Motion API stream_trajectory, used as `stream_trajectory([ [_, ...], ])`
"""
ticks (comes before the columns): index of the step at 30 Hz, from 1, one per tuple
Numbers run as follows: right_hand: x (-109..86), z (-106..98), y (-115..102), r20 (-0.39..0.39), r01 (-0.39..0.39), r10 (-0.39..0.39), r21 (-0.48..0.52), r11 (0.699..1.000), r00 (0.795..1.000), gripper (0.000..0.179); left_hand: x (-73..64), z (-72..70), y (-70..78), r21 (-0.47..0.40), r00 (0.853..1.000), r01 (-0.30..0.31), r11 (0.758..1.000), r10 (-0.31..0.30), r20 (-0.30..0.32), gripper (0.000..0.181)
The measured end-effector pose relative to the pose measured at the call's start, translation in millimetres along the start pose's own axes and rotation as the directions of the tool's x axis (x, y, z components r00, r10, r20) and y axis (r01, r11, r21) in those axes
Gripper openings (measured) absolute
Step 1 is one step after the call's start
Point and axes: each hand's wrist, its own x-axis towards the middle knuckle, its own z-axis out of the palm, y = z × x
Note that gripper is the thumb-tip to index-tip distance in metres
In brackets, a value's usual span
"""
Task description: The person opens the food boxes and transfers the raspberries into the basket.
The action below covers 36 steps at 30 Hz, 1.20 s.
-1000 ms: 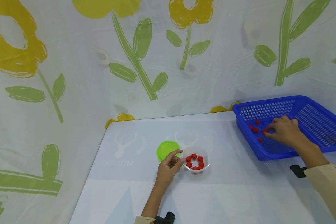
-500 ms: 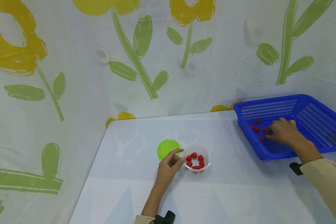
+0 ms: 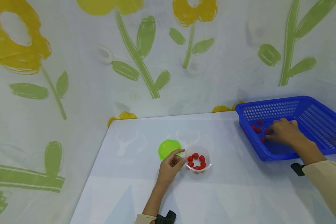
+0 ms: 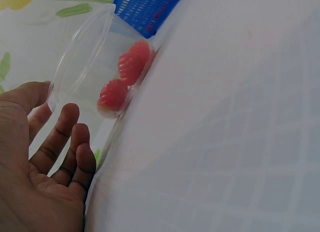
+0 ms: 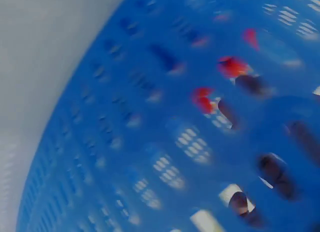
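Observation:
A clear plastic cup [image 3: 207, 169] stands on the white table, with several red strawberry-shaped pieces [image 3: 203, 158] in it. My left hand [image 3: 169, 166] pinches the cup's near-left rim between thumb and index finger; its other fingers curl loosely beside the wall. In the left wrist view the cup [image 4: 75, 57] looks tilted with the camera, and red pieces [image 4: 113, 94] show through its side. My right hand [image 3: 285, 132] reaches into the blue basket [image 3: 252, 144], fingers bent down beside a red piece [image 3: 267, 131]. What lies under those fingertips is hidden.
A bright green lid [image 3: 168, 147] lies behind my left hand. More red pieces [image 3: 258, 130] rest in the basket's left end. A flower-printed cloth [image 3: 81, 77] rises behind the table's back and left edges. The right wrist view is blurred, mostly the basket wall [image 5: 165, 107].
My right fingers have shifted slightly right and down in the basket; the red piece beside them has not visibly moved. The left hand and cup stay in place.

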Motion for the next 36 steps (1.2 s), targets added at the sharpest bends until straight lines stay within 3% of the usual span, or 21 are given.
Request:
stream_trajectory([
  [4,-7.5,-7.1,-8.4,-0.037,0.003,-0.003,0.006,1.0,0.999,0.022,-0.1,0.9,-0.1,0.006,1.0,0.002,1.0,-0.002,0.002,0.034],
  [9,-18.7,-14.3,-26.1,-0.148,0.018,-0.013,0.03,0.999,0.989,0.021,0.5,0.7,1.5,0.008,1.0,-0.01,1.0,0.01,-0.001,0.034],
  [12,-26.7,-15.6,-38.9,-0.235,0.042,-0.026,0.066,0.997,0.972,0.02,0.6,1.5,1.6,0.002,1.0,-0.007,1.0,0.007,-0.004,0.034],
  [15,-35.4,-16.2,-52.3,-0.34,0.09,-0.054,0.091,0.992,0.939,0.017,0.5,2.8,3.4,0.007,1.0,0.005,1.0,-0.005,-0.004,0.035],
  [18,-42.0,-16.0,-65.9,-0.465,0.18,-0.113,0.102,0.978,0.878,0.013,-1.1,3.0,11.9,0.01,1.0,0.019,1.0,-0.019,-0.001,0.035],
  [23,-42.7,-11.8,-90.3,-0.653,0.402,-0.254,0.084,0.912,0.714,0.022,-4.7,0.7,27.9,0.005,1.0,0.013,1.0,-0.013,-0.004,0.035],
  [25,-41.4,-7.7,-100.2,-0.68,0.47,-0.304,0.068,0.88,0.668,0.023,-4.2,0.8,24.8,0.011,1.0,0.005,1.0,-0.005,-0.012,0.034],
  [27,-41.1,-2.4,-111.0,-0.67,0.508,-0.337,0.07,0.859,0.662,0.024,-2.7,1.4,17.0,0.016,1.0,0.002,1.0,-0.001,-0.016,0.034],
  [28,-41.3,0.7,-116.8,-0.656,0.515,-0.345,0.078,0.854,0.671,0.023,-1.9,1.7,12.6,0.02,1.0,0.003,1.0,-0.003,-0.016,0.034],
  [33,-43.0,16.8,-148.5,-0.577,0.495,-0.329,0.154,0.855,0.748,0.025,0.4,1.5,1.1,0.007,1.0,0.002,1.0,-0.002,-0.002,0.034],
  [36,-41.7,25.2,-166.8,-0.541,0.485,-0.324,0.183,0.855,0.776,0.024,1.0,1.6,-0.2,-0.001,1.0,-0.011,1.0,0.011,0.001,0.033],
])
